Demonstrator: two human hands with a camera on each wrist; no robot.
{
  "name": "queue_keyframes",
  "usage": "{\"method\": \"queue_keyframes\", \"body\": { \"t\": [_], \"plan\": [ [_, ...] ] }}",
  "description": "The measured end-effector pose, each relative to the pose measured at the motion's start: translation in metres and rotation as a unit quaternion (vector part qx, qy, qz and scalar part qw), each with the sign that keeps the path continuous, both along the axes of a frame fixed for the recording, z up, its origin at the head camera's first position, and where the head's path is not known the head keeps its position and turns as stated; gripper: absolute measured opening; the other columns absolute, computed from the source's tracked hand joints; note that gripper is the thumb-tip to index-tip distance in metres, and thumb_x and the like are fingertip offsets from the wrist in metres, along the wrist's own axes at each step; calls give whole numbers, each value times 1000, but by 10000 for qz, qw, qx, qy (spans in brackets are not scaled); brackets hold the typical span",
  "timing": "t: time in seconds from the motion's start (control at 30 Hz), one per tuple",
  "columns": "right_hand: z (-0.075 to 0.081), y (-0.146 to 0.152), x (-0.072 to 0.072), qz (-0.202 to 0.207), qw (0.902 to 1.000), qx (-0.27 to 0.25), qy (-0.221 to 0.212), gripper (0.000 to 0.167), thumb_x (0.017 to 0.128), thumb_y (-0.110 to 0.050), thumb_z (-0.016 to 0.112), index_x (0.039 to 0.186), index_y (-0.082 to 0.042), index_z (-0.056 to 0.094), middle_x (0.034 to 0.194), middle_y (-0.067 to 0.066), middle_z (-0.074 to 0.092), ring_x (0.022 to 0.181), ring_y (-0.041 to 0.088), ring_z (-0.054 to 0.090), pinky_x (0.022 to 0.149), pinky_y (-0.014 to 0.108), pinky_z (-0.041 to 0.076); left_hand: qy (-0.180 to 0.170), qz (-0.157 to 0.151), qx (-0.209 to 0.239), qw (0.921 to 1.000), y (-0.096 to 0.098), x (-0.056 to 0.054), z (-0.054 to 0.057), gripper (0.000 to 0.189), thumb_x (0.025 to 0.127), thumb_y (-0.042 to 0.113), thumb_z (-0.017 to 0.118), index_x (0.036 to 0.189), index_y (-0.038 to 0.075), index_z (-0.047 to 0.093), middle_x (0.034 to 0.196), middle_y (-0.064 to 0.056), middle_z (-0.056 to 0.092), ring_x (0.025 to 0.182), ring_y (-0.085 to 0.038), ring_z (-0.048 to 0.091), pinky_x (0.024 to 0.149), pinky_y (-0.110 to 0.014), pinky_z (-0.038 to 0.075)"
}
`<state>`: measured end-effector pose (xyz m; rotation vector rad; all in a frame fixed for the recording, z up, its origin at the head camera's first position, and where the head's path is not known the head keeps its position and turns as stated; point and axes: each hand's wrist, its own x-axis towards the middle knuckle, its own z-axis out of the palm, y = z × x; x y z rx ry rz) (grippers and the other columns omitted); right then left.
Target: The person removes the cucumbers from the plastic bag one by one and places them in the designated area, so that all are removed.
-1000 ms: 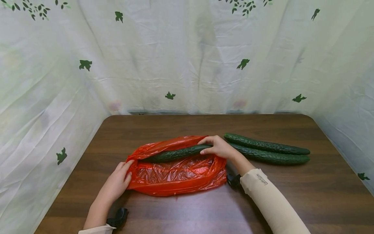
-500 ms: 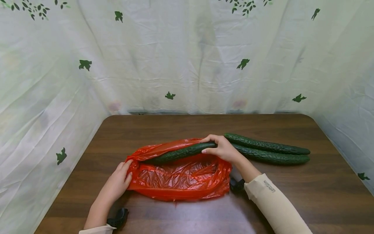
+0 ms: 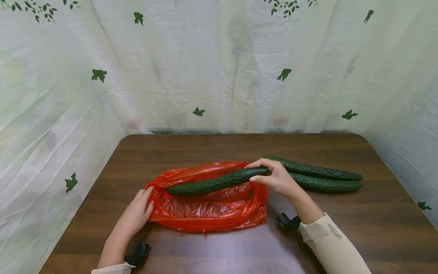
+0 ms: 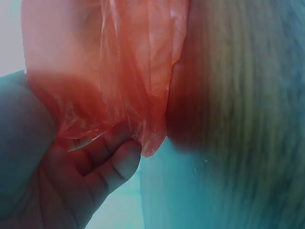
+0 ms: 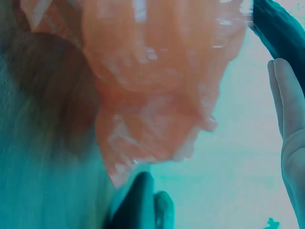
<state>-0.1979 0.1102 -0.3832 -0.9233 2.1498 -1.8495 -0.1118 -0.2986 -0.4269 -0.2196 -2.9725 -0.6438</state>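
Observation:
A red plastic bag (image 3: 205,225) lies on the table with its mouth open upward. My left hand (image 3: 134,213) pinches its left edge; in the left wrist view, thumb and fingers hold the thin crumpled film (image 4: 143,62). Over the bag's mouth slants a long dark green cucumber (image 3: 212,185), its left tip showing inside the left rim. The right hand (image 3: 278,179) grips its right end between thumb and fingers, just past the bag's right side. In the right wrist view this cucumber (image 5: 281,28) stands at the upper right, beside the fingers (image 5: 288,90).
Two more cucumbers lie side by side behind the right hand, a rear one (image 3: 321,171) and a front one (image 3: 328,185). Brown wooden table (image 3: 205,146) lies under everything. A pale curtain (image 3: 219,57) hangs behind and at both sides.
The right hand has moved to the right, drawing the cucumber with it, and the cucumber's left tip has come out from under the bag's rim. The left hand stays put.

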Motion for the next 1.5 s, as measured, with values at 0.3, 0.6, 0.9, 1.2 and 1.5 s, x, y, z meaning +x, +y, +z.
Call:
{"method": "queue_keyframes", "body": {
  "t": [0.3, 0.6, 0.9, 1.2, 1.5],
  "plan": [
    [2, 35, 17, 48, 9969, -762, 213, 30, 79, 8, 61, 109, 4, 57, 111, 12, 57, 79, 24, 61, 64, 34, 53, 51, 23, 10, 10000, -1, 0, 1, 48, 81, -1, 56, 125, -12, 40, 104, -23, 47, 93, -36, 52, 82, -54, 43],
    [7, 77, 39, -429, 9936, -741, 741, 34, 76, 17, 59, 108, 9, 55, 110, 9, 60, 90, 15, 58, 64, 26, 52, -6, 42, 17, 10000, -2, 2, 2, 48, 81, -1, 56, 125, -13, 39, 106, -25, 47, 96, -39, 51, 82, -55, 42],
    [9, 125, 66, -832, 9842, -1124, 1086, 41, 72, 30, 50, 110, 15, 52, 110, 11, 60, 37, 7, 28, 33, 25, 27, -93, 98, 2, 9999, -2, 3, 4, 49, 82, 0, 55, 126, -11, 39, 107, -24, 47, 97, -39, 51, 82, -54, 42],
    [0, 177, 92, -1566, 9734, -1458, 822, 43, 73, 31, 46, 114, 20, 46, 112, 12, 60, 50, 6, 48, 50, 14, 44, -63, 75, 6, 10000, -2, 3, 3, 47, 82, 0, 54, 125, -11, 39, 107, -24, 47, 96, -38, 51, 81, -55, 42],
    [-14, 207, 113, -2021, 9653, -1558, 559, 41, 78, 27, 43, 118, 24, 38, 115, 12, 58, 103, 19, 56, 77, 23, 48, -155, 104, 42, 9998, -2, 3, 3, 47, 83, 1, 53, 126, -11, 38, 109, -24, 46, 98, -39, 51, 82, -54, 42]
  ]
}}
